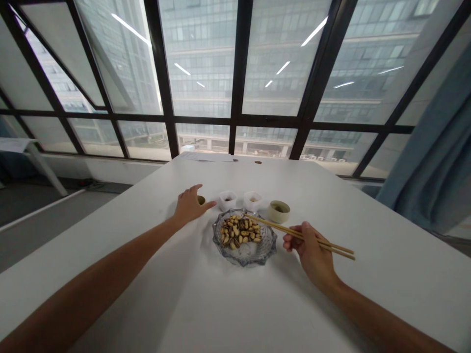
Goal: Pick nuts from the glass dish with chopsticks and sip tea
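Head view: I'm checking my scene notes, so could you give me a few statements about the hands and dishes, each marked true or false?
1. The right hand holds a pair of chopsticks. True.
2. The glass dish is empty. False: nuts lie in it.
3. Two small white bowls stand beyond the glass dish. True.
4. The left hand is around the pale green cup. False: that cup stands apart, and the left hand is at another small cup.
5. The chopstick tips are over the glass dish. True.
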Demonstrator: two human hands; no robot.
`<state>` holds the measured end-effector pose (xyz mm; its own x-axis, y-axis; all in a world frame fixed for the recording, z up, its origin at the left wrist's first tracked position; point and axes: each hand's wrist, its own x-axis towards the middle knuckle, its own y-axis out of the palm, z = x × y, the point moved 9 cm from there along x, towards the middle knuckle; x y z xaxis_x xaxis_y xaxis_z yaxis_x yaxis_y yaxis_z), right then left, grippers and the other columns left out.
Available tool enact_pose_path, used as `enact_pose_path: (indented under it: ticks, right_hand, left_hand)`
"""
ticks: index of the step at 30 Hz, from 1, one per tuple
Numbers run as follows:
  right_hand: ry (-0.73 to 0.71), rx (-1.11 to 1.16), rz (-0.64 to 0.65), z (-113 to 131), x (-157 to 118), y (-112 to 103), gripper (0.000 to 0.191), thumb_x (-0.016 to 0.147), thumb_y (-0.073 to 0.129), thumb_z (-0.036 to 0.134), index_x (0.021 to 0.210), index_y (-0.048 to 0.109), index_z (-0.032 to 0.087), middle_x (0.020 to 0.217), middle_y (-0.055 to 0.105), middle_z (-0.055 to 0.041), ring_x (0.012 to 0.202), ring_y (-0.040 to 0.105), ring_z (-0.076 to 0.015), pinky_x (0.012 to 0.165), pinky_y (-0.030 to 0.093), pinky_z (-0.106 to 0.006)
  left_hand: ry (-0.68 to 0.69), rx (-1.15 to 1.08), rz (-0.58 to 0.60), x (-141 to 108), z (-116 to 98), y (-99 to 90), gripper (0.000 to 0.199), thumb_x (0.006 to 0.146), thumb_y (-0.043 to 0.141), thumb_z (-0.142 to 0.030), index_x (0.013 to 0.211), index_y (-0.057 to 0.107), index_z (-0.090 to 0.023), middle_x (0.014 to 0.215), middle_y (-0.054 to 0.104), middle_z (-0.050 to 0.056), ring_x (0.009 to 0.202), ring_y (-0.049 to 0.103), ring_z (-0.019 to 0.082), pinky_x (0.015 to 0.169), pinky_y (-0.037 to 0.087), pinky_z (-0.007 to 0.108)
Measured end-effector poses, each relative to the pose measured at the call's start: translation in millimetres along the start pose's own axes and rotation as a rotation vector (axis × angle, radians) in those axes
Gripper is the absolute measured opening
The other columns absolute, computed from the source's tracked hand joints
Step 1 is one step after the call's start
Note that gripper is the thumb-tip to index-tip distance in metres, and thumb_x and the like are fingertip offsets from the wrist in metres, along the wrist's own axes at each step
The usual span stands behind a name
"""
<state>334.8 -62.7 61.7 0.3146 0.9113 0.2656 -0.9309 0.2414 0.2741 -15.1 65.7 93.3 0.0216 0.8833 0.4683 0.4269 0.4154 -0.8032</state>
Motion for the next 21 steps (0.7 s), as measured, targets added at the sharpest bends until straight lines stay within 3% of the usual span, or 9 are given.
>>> enact_pose_path:
  ticks: [3,7,11,17,21]
  right_hand:
    - [0.101,0.103,-0.056,-9,6,-7,0.055,0.062,0.083,0.069,0.070,0.066,0.017,0.057,0.069,-0.0047,0.044,0.061,-0.0149,0.040,0.049,-0.025]
    - [0.102,0.104,-0.060,-10,10,-12,0.055,0.063,0.083,0.069,0.070,0.067,0.016,0.056,0.068,-0.0048,0.045,0.061,-0.0148,0.040,0.049,-0.025]
    - [0.061,0.072,-0.034,-8,8,-11,0.053,0.070,0.079,0.067,0.072,0.066,0.016,0.057,0.068,-0.0050,0.044,0.061,-0.0157,0.040,0.049,-0.026]
    - [0.001,0.018,0.007,-3,3,-5,0.051,0.077,0.074,0.066,0.075,0.067,0.016,0.059,0.069,-0.0056,0.046,0.063,-0.0169,0.043,0.052,-0.028]
    - [-0.071,-0.028,0.021,8,4,0,0.050,0.081,0.070,0.067,0.076,0.067,0.017,0.059,0.069,-0.0055,0.045,0.064,-0.0175,0.042,0.052,-0.029]
  left_hand:
    - [0.161,0.115,0.096,11,-41,10.8,0.074,0.082,0.064,-0.064,0.140,0.048,-0.019,0.141,0.060,0.015,0.132,0.054,0.034,0.116,0.033,0.048]
    - [0.211,0.153,0.243,20,-75,32.6,0.073,0.084,0.064,-0.058,0.143,0.045,-0.019,0.136,0.064,0.016,0.127,0.059,0.035,0.111,0.038,0.048]
    - [0.210,0.119,0.281,25,-83,41.5,0.069,0.082,0.069,-0.045,0.141,0.046,-0.018,0.127,0.069,0.015,0.119,0.064,0.035,0.105,0.043,0.048]
    - [0.469,-0.009,0.134,18,-95,28.8,0.066,0.077,0.073,-0.029,0.138,0.049,-0.021,0.138,0.061,0.013,0.126,0.057,0.030,0.110,0.042,0.045]
    - [0.494,-0.013,0.111,14,-94,26.7,0.067,0.078,0.073,-0.029,0.140,0.047,-0.021,0.138,0.060,0.013,0.125,0.056,0.030,0.111,0.041,0.046]
